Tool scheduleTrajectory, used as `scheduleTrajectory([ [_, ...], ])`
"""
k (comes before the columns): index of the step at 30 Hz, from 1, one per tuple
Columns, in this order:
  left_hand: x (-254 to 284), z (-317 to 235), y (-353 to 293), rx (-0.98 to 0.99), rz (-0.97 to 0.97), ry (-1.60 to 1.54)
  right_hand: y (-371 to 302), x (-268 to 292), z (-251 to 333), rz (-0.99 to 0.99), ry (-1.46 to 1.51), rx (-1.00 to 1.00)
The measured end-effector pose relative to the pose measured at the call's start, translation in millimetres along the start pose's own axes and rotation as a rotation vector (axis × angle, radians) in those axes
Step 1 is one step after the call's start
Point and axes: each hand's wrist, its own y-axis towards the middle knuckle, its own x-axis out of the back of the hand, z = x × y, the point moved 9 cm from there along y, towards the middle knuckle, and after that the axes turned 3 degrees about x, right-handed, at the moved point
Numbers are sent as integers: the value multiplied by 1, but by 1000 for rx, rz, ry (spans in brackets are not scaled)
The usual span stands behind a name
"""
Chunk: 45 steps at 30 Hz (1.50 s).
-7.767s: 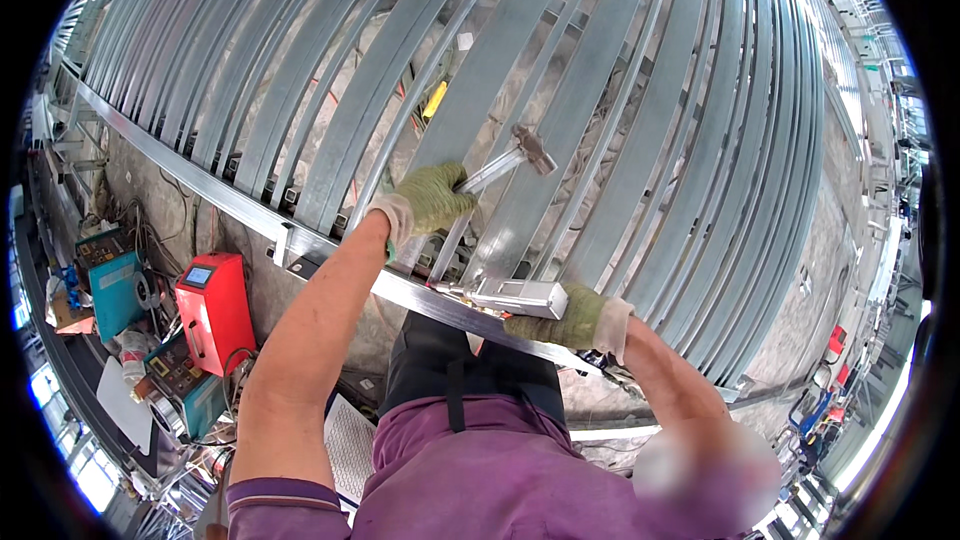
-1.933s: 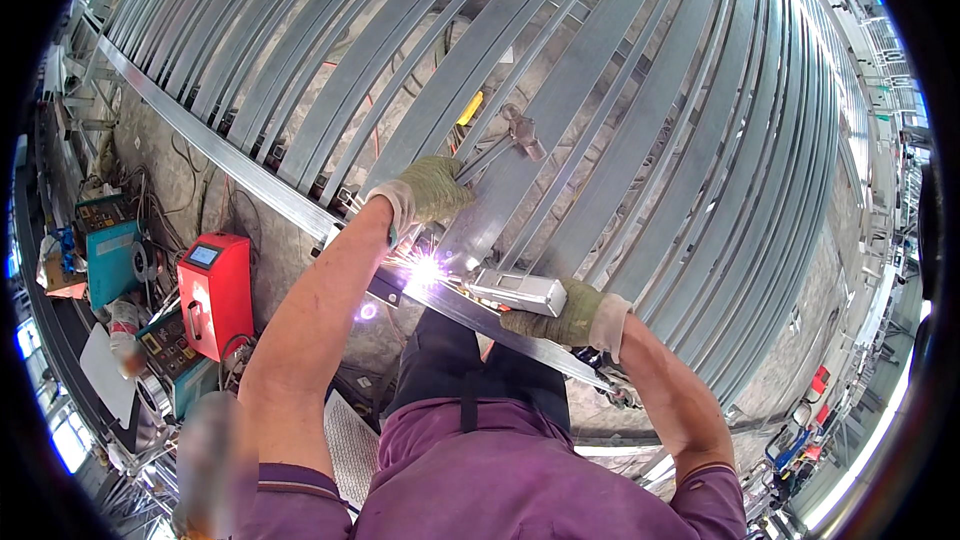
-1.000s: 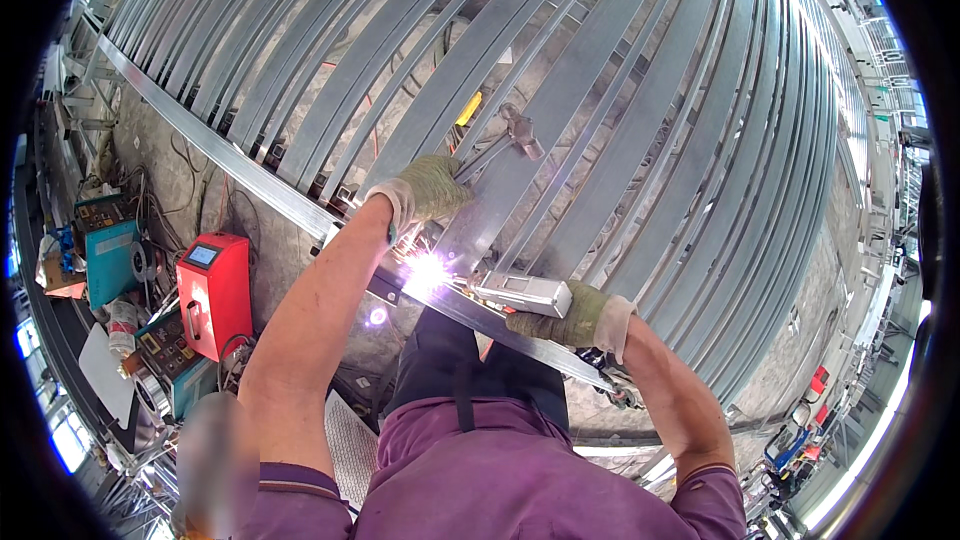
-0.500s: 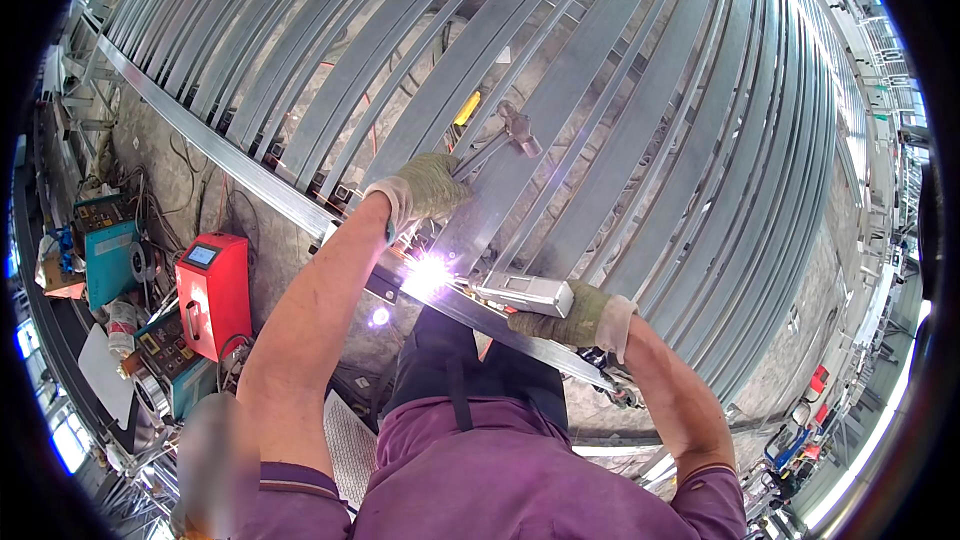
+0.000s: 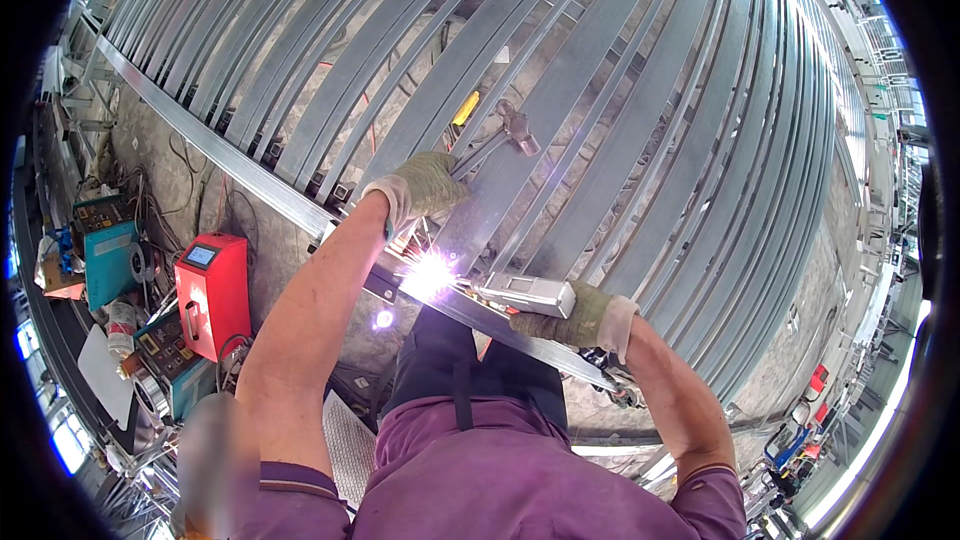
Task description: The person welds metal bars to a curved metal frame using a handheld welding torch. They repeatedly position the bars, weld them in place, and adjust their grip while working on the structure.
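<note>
Step in hand, by my judgement: welding a joint where the upright bars meet the long grey galvanised steel rail (image 5: 215, 150) that runs slantwise across the frame in front of me.

Right hand (image 5: 570, 315), in a worn olive fabric glove, is closed around the silver boxy handheld welding gun (image 5: 525, 292); its nose points left toward the bright white arc flash (image 5: 428, 275) on the rail, just below my left glove. A small violet lens ghost sits under the flash.

Left hand (image 5: 425, 185), gloved the same, grips the shaft of a steel hammer with a dull metal head (image 5: 505, 135), which lies up against the rows of flat grey galvanised steel slats (image 5: 620, 110). Hands are apart, one on each side of the arc.

Materials: slats are smooth, matt-bright, long and thin, set parallel with gaps showing rough concrete behind. A small yellow tag-like piece (image 5: 465, 107) sits between two slats above the hammer.

Next move, as I judge it: calls for a steady gun hand and a close watch on the bead; the hammer is ready for knocking the joint.

Down to my left: a red box-shaped welding machine (image 5: 212, 290) and a teal one (image 5: 108, 255).
</note>
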Motion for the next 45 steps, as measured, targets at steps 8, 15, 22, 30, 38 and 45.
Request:
scheduleTrajectory([
  [8, -3, 3, -2, 27, 13, -132, -3, 1, -1, 24, -18, -31],
  [15, -3, 4, -1, 47, 19, -122, -5, 1, -4, 34, -27, -52],
  [22, -3, 1, -5, 69, 50, -203, -7, -1, -8, 47, -38, -70],
  [30, -1, -4, -9, 58, 31, -185, -10, 1, -4, 57, -41, -96],
  [38, -2, 1, -8, 48, 32, -172, -15, 3, 2, 46, -39, -86],
  [45, -2, -2, -6, 44, 30, -138, -14, -1, -10, 8, -4, -12],
])
